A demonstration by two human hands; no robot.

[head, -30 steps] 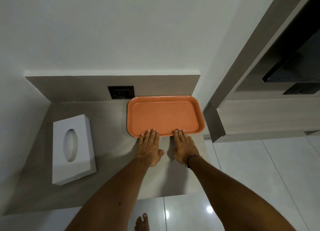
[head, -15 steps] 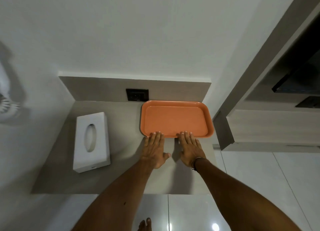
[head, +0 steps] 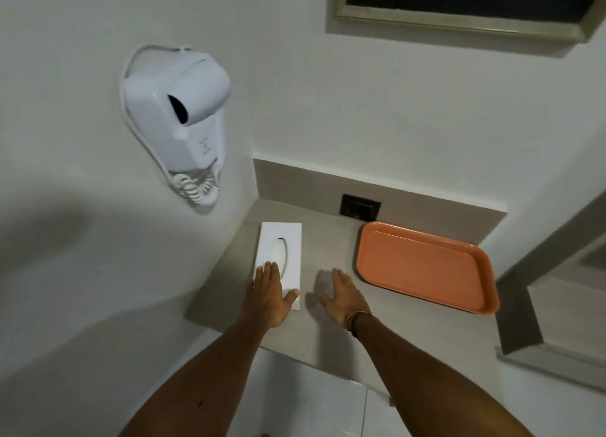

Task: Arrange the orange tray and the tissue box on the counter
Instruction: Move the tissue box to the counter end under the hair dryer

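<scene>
The white tissue box lies on the counter near its left edge, its near end hidden under the left hand, laid flat with fingers spread, gripping nothing. The right hand hovers open just beside it. The orange tray sits far right, below a wall socket that is blurred.

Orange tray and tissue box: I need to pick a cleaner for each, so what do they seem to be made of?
The orange tray looks like moulded plastic with a matte finish: uniform colour, rounded corners, a raised rim and no sharp glare. The tissue box looks like a smooth white rigid cover, probably plastic or coated board; its crisp flat faces and oval slot leave that open.
</scene>
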